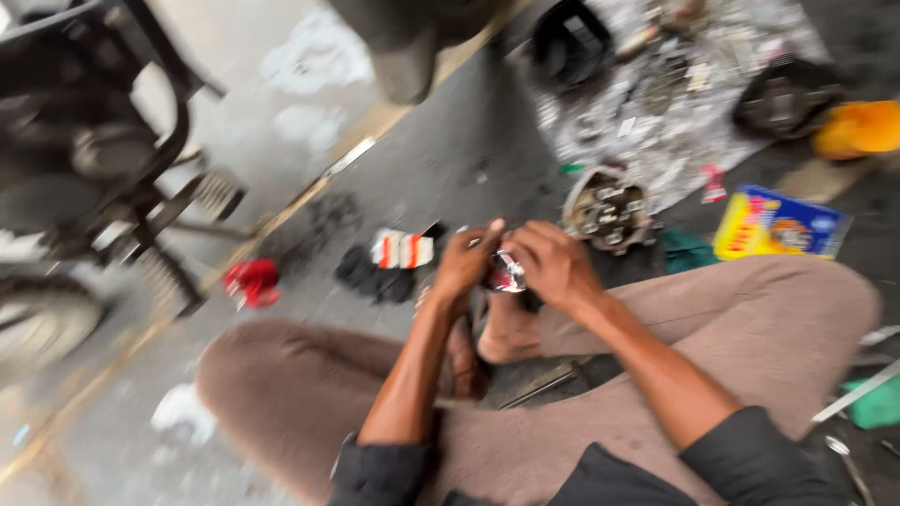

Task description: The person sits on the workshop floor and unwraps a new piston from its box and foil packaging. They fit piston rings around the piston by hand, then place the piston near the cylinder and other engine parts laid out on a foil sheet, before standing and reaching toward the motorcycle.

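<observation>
Both my hands meet over my crossed legs and grip one small packet [506, 272] with red and shiny silver parts. My left hand [464, 262] pinches its left side with the fingers curled. My right hand [553, 264] closes over its right side. The picture is blurred, so the packet's exact shape is unclear. A round metal engine part [607, 211] lies on the ground just beyond my right hand.
A motorcycle [84, 178] stands at the left. On the ground lie a red object [251, 281], a red-and-white box [403, 249] on a dark cloth, a yellow-and-blue box [778, 225], an orange object [858, 129] and a sheet [675, 94] with several metal parts.
</observation>
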